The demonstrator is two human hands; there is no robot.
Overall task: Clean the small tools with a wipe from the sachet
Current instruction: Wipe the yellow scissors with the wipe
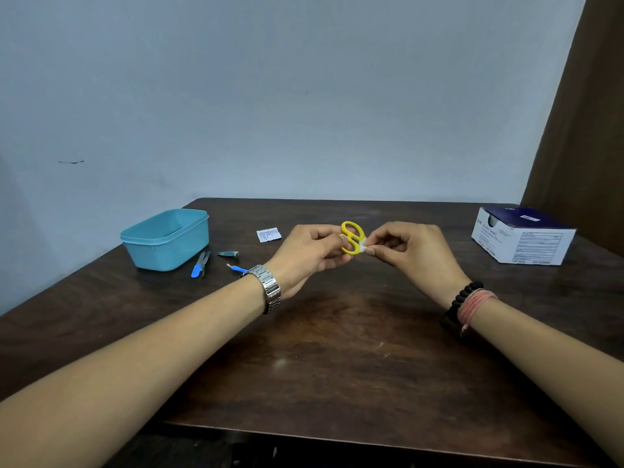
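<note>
I hold the yellow scissors (351, 238) above the middle of the brown table (337, 349). My left hand (309, 253) grips them with curled fingers, and my right hand (410, 246) pinches a small white wipe (363, 246) against 1 handle loop. The sachet (268, 235), perhaps already open, lies just behind my left hand. Near the blue tub (165, 239) lie the nail clipper (228, 254) and 2 blue-handled tools (200, 265).

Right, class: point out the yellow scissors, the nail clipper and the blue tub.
yellow scissors (351, 238), head view, on the handle loops.
nail clipper (228, 254), head view, on its metal body.
blue tub (169, 246), head view, on its front wall.
</note>
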